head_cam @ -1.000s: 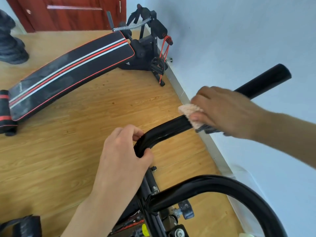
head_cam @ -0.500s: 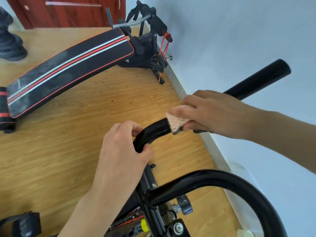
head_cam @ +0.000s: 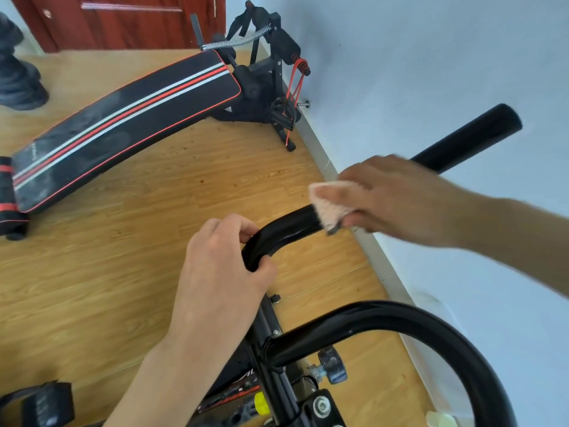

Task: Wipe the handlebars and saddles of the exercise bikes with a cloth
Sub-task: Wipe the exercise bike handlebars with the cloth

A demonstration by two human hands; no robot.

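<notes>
Head view: right hand (head_cam: 400, 201) presses fuzzy pink cloth (head_cam: 329, 208) on glossy curved handlebar (head_cam: 286, 229).

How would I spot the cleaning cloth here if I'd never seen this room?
Find the black handlebar slanting toward the pale wall. Midway along it, the right hand holds a cloth against the bar. It is the only pale pink, fuzzy thing in sight.
</notes>
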